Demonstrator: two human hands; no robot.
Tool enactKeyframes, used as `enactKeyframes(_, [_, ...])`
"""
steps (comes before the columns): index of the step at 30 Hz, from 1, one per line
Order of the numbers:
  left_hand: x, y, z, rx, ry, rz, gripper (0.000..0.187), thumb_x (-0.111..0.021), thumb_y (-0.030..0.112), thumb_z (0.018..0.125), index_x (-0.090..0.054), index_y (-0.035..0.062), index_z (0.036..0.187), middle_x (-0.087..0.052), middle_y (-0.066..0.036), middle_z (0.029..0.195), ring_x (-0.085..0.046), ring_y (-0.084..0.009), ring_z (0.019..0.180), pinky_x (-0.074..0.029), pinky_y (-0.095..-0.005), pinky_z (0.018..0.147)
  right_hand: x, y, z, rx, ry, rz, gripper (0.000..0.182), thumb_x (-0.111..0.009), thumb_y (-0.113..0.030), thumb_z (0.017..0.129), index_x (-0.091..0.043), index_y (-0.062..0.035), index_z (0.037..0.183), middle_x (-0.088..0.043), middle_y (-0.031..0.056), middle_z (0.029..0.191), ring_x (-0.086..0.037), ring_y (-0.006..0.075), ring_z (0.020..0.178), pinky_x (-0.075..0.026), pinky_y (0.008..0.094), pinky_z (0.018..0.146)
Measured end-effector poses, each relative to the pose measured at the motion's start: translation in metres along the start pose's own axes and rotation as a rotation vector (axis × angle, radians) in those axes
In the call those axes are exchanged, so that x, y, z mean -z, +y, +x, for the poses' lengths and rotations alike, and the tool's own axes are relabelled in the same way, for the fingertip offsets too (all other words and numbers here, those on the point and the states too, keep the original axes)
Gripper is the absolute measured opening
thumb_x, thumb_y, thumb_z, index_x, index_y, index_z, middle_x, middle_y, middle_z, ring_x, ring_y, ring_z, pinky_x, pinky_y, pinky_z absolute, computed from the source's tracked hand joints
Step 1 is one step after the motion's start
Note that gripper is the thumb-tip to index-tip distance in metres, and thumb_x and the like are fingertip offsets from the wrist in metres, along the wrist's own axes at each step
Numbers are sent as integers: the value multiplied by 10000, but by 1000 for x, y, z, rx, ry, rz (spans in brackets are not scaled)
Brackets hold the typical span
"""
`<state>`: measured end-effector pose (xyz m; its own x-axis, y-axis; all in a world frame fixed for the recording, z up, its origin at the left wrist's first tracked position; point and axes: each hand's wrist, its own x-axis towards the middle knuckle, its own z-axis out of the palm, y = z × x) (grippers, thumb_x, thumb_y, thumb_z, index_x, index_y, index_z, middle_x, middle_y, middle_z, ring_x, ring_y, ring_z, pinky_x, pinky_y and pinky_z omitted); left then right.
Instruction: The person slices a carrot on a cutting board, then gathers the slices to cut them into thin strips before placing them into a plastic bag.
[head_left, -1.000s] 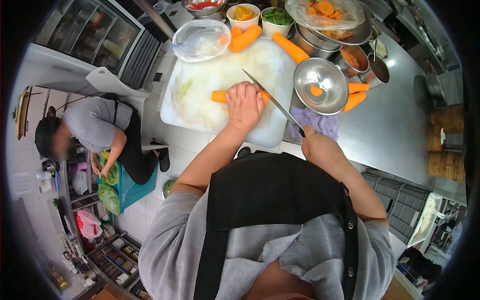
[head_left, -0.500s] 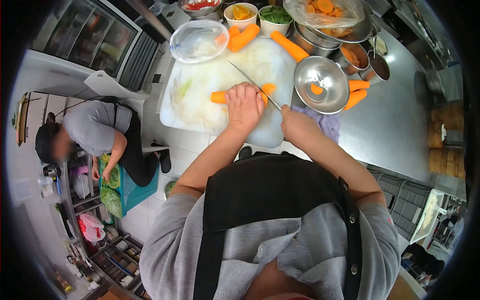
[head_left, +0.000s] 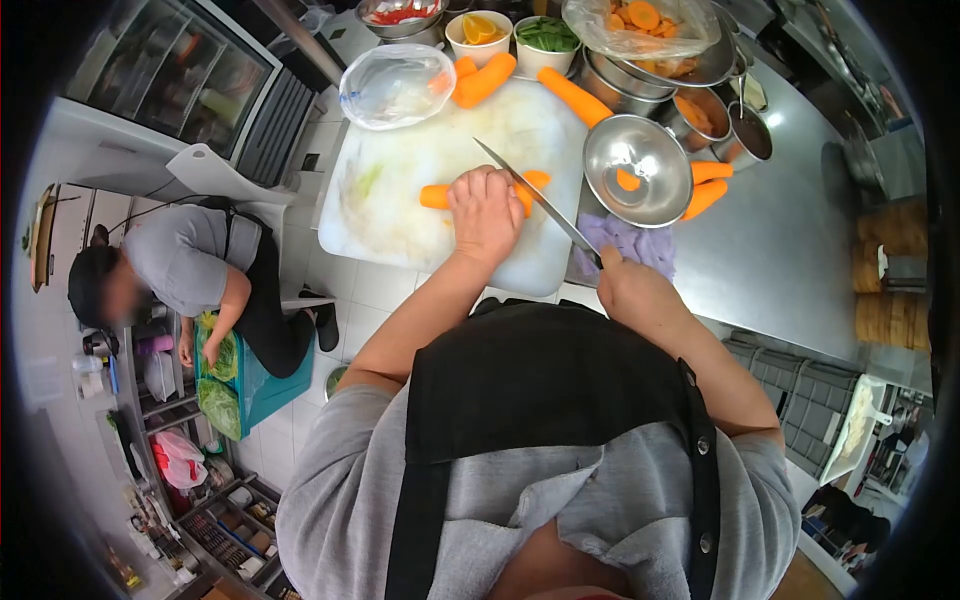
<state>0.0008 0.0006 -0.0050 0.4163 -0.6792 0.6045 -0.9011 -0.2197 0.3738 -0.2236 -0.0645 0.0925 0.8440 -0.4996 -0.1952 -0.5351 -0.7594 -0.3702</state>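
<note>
On the white cutting board [head_left: 395, 215] lies a peeled carrot [head_left: 434, 196], its two ends showing on either side of my left hand [head_left: 485, 215]. That hand presses down on it with fingers curled, hiding the carrot's middle. My right hand [head_left: 638, 290] grips the handle of a kitchen knife [head_left: 555, 215]. The blade slants up and left across the carrot's right part, its tip past my left fingers. Just right of the board stands a steel bowl [head_left: 655, 150] with a small carrot piece [head_left: 628, 180] in it.
Other peeled carrots [head_left: 485, 82] lie at the board's back edge beside a plastic-lined bowl [head_left: 395, 88]. Behind are tubs of orange slices [head_left: 480, 30] and green leaves [head_left: 548, 33]. A purple cloth [head_left: 630, 245] sits by the knife. At left a person [head_left: 190, 250] handles leafy greens.
My right hand has drawn the knife right and toward my body, so more blade shows and its tip sits further right. My left hand has barely moved on the carrot.
</note>
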Motion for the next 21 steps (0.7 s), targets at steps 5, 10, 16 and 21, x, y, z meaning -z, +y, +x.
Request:
enactKeyframes(5, [-1,-1,0,-5,23,11,200,-589,154,802,-569,105,995,-540,-93,1060,-469,-294,1042,-331,-442,916,-1,-6,17,-22,-37,19,146,-500,-69,870,-483,31,974,-631,241,738,-649,409,712,-493,527,617])
enactKeyframes(10, [-1,0,1,4,17,15,190,-593,145,801,-568,106,985,-542,-97,1064,-471,-300,1035,-335,-445,912,-7,-18,55,-34,-86,42,160,-479,-50,867,-491,44,996,-647,236,762,-654,403,729,-495,520,626])
enactKeyframes(16, [-4,-2,-1,6,42,-1,185,-597,137,803,-569,104,983,-542,-101,1062,-471,-308,1032,-342,-452,908,-29,-12,77,-44,-57,36,159,-488,-53,866,-492,39,996,-646,237,763,-653,405,727,-502,512,627])
enactKeyframes(21, [-4,-5,-3,-1,50,-5,184,-586,132,815,-565,94,994,-537,-111,1069,-466,-320,1034,-344,-458,913,-17,-11,41,7,13,45,132,-505,-61,871,-484,25,969,-637,237,742,-648,409,718,-503,509,619])
